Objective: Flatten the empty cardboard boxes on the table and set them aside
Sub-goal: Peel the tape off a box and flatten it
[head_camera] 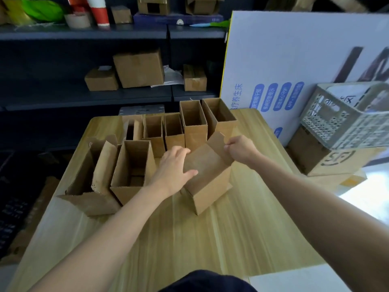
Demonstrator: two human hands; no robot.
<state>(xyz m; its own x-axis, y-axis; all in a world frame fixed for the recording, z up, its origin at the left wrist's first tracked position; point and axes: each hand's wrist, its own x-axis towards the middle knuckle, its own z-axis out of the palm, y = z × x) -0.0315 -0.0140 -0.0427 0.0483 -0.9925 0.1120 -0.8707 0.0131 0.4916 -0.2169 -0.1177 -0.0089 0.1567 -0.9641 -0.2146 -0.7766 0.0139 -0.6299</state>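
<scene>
**A stockroom or packing room**

Dark shelves (84,34) hold sealed cartons (139,68) and a tape roll (76,20). Open boxes (193,131) crowd a wooden table (210,239); a printed board (294,49) and a plastic crate (341,121) stand alongside.

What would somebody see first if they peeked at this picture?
Two bare arms reach to the middle of the wooden table, where the left hand grips one side of a brown box and the right hand pinches its raised flap. Behind it, open boxes stand crowded along the table's far side. A big white board with blue labels leans at the right.
</scene>
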